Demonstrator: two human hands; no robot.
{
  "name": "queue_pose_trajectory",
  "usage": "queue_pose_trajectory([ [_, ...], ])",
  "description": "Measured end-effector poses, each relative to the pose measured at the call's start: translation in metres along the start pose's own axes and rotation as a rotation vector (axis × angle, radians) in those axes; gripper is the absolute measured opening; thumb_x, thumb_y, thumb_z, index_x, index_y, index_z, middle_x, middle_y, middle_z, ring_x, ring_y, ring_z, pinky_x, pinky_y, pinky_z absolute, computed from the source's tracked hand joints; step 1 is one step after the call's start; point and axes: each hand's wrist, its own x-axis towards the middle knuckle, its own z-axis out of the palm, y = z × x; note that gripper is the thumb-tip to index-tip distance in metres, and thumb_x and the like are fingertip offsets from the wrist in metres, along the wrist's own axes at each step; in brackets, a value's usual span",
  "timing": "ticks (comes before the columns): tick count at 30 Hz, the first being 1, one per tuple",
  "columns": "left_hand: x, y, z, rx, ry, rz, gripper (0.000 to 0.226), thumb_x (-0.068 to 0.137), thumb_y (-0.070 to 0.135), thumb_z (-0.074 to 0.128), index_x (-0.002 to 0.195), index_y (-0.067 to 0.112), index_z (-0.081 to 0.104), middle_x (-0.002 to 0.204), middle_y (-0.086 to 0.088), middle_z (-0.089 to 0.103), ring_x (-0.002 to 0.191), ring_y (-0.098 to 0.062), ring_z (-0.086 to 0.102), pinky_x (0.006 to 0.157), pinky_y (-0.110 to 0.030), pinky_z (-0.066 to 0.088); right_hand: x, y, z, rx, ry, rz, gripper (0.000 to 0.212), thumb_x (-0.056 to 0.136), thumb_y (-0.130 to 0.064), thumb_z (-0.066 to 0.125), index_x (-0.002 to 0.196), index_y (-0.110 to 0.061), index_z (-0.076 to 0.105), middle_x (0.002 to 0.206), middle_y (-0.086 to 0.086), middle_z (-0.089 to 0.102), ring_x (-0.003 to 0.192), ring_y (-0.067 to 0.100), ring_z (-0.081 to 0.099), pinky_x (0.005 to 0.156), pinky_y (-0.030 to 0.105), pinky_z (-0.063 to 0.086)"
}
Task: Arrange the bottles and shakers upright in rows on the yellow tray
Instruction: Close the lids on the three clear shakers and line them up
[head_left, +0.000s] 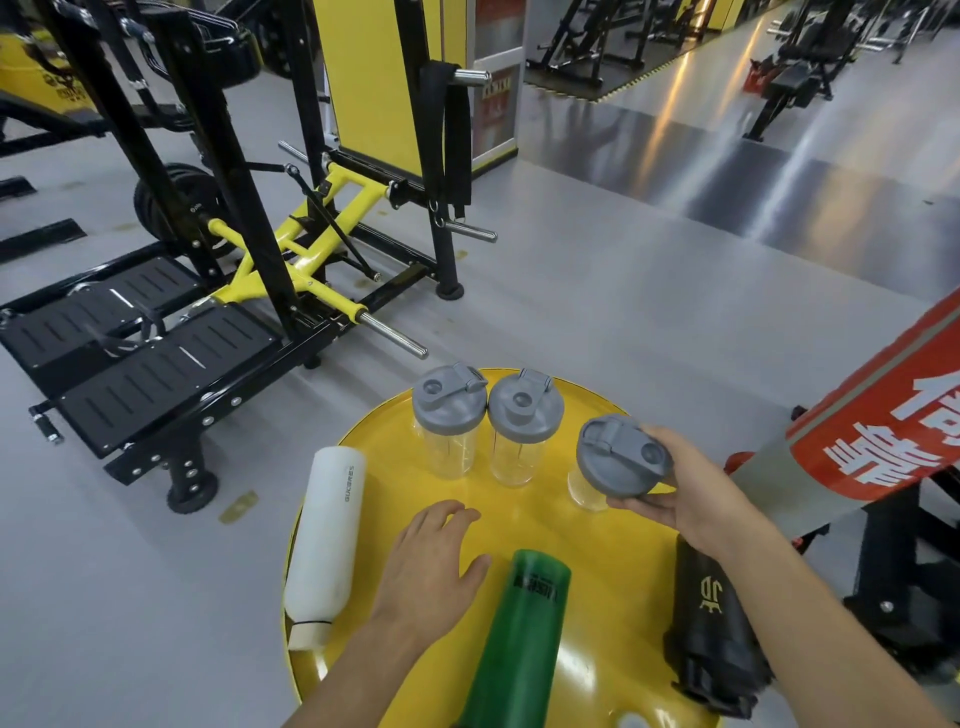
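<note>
Right grip (660, 483) holds third shaker (621, 462), seemingly tilted, above tray (613, 582).

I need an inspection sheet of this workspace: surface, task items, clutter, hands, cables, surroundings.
Surface: round yellow tray, bare in the middle.
Job's things: two clear shakers upright side by side at the far edge; third shaker tilted in the right hand; white bottle, green bottle and black bottle lying down.
Clutter: nothing seen.
Hands: right hand grips the third shaker's lid; left hand open, flat over the tray, beside the green bottle.
Cables: nothing seen.
Surroundings: grey floor, black and yellow gym machine, red banner.
</note>
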Motion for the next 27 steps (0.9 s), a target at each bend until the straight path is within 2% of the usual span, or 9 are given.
queue_pose_trajectory([
  [9,-0.003,-0.001,0.003,-0.007,-0.014,-0.008,0.053,0.097,0.051,0.052,0.146,0.033,0.044,0.15,0.012,0.045,0.139,-0.009,0.04,0.114,-0.031,0.038,0.011,-0.006,0.019,0.161,0.039,0.017,0.026,0.095,-0.045,0.062,0.109,-0.024,0.066,0.116,0.018,0.066,0.08,0.044,0.076,0.049,0.031,0.063],
  [21,0.001,0.001,0.006,-0.004,-0.021,-0.008,0.051,0.096,0.051,0.052,0.144,0.034,0.046,0.147,0.014,0.047,0.136,-0.007,0.043,0.111,-0.029,0.041,0.021,-0.011,0.026,0.208,0.05,0.004,0.03,0.094,-0.051,0.063,0.106,-0.023,0.066,0.115,0.016,0.069,0.078,0.041,0.077,0.055,0.032,0.065],
  [24,0.003,0.002,0.008,-0.004,-0.021,-0.005,0.051,0.096,0.05,0.052,0.143,0.033,0.046,0.147,0.014,0.047,0.135,-0.008,0.044,0.111,-0.029,0.042,0.023,-0.01,0.026,0.204,0.042,-0.001,0.034,0.094,-0.052,0.062,0.11,-0.023,0.067,0.116,0.016,0.069,0.079,0.04,0.077,0.05,0.029,0.063],
  [27,0.004,0.004,0.009,-0.011,-0.028,-0.004,0.051,0.096,0.05,0.052,0.143,0.033,0.047,0.147,0.013,0.047,0.135,-0.008,0.044,0.111,-0.029,0.041,0.025,-0.009,0.026,0.202,0.033,-0.007,0.039,0.093,-0.054,0.061,0.115,-0.023,0.067,0.119,0.016,0.069,0.079,0.04,0.077,0.056,0.031,0.065],
])
